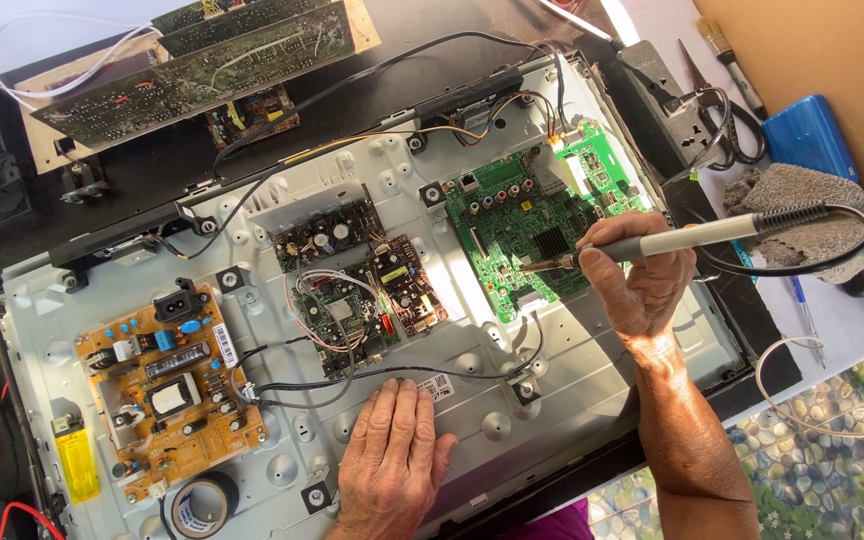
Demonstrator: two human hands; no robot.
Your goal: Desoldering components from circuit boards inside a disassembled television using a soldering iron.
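Both hands are over the opened back of a flat television: my left hand [392, 455] lies flat and open, fingers together, on the pale stamped metal back panel [572, 390], and my right hand [640, 275] is closed around a soldering iron [652, 243]. It has a light grey, slim round handle, a dark ribbed collar at the rear where a black cord loops away, and a thin metal tip resting on the green main board [522, 225]. I count three boards mounted on the panel: that glossy green one, a smaller dark middle board [357, 285] crossed by thin wires, and a tan power board [167, 390] studded with blue capacitors. One roll of black tape [200, 505] lies by the near edge, beside one yellow lighter [76, 462].
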